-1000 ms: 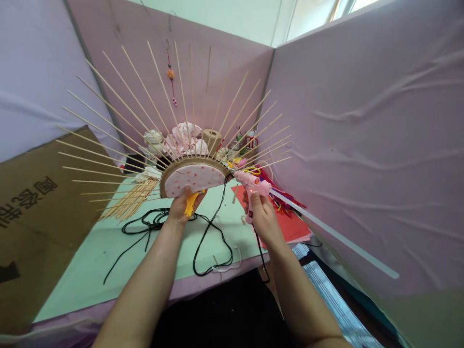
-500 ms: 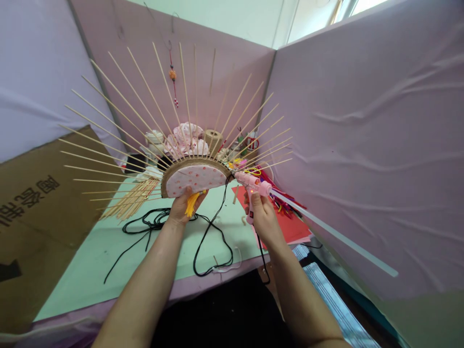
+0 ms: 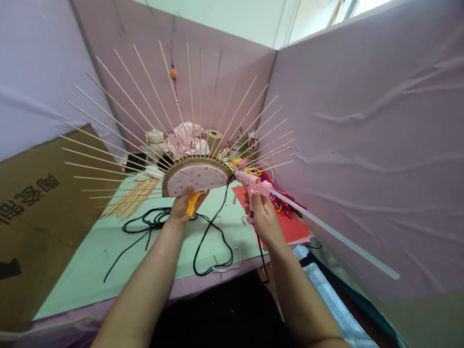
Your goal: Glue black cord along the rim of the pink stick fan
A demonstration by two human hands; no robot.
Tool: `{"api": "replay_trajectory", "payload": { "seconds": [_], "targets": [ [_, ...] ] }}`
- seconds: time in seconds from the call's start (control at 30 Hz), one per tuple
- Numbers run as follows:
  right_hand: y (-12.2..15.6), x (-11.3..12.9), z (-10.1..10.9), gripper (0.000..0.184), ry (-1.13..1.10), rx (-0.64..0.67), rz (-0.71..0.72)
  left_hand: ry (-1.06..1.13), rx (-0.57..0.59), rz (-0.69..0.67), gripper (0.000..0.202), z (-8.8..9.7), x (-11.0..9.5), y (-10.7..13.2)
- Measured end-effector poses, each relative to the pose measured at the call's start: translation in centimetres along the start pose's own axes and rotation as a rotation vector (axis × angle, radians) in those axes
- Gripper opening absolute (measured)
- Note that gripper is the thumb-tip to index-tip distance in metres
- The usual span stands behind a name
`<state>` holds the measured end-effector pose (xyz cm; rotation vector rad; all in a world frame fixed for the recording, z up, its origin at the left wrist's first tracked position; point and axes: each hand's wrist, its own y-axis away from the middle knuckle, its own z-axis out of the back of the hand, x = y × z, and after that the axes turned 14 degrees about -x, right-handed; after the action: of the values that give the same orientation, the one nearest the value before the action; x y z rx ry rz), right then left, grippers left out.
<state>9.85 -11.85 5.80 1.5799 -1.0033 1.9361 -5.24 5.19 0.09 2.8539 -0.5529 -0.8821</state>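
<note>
My left hand (image 3: pixel 181 207) grips the bottom edge of a half-round pink fabric-covered fan base (image 3: pixel 197 177), held upright above the table, with a yellow tassel (image 3: pixel 191 203) under my fingers. Several thin wooden sticks (image 3: pixel 145 96) radiate from the base's brown twine rim. My right hand (image 3: pixel 261 215) is closed round a pink glue gun (image 3: pixel 253 190) whose nozzle touches the base's right corner. A long clear glue stick (image 3: pixel 337 237) juts from the gun's back. A black cord (image 3: pixel 212 232) hangs from the base to the table.
On the pale green table (image 3: pixel 90 261) lie a loose black cord (image 3: pixel 152 223), a bundle of sticks (image 3: pixel 132 198), red paper (image 3: pixel 290 224), and fabric, a twine spool (image 3: pixel 213 137) and clutter at the back. Pink cloth walls enclose it; cardboard (image 3: pixel 39 203) leans at left.
The fan base and sticks have tilted slightly and shifted a little right and up in view. Both hands keep their grips, and the glue gun stays at the base's right corner.
</note>
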Motion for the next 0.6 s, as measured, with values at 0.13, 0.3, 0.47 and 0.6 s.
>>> {"api": "replay_trajectory", "payload": {
  "seconds": [0.13, 0.3, 0.47, 0.6],
  "targets": [
    [0.06, 0.10, -0.05, 0.052, -0.014, -0.003, -0.013, 0.000, 0.015, 0.002, 0.023, -0.07, -0.01, 0.08],
    [0.07, 0.18, -0.05, 0.051, -0.012, -0.005, -0.025, -0.013, -0.001, -0.013, 0.029, -0.16, -0.02, 0.19],
    [0.06, 0.28, -0.09, 0.052, -0.010, 0.000, -0.007, -0.005, 0.004, -0.005, 0.027, -0.15, -0.01, 0.16],
    [0.01, 0.34, -0.15, 0.053, -0.010, 0.003, -0.010, -0.009, 0.004, 0.005, 0.033, -0.07, 0.05, 0.10]
  ]
}}
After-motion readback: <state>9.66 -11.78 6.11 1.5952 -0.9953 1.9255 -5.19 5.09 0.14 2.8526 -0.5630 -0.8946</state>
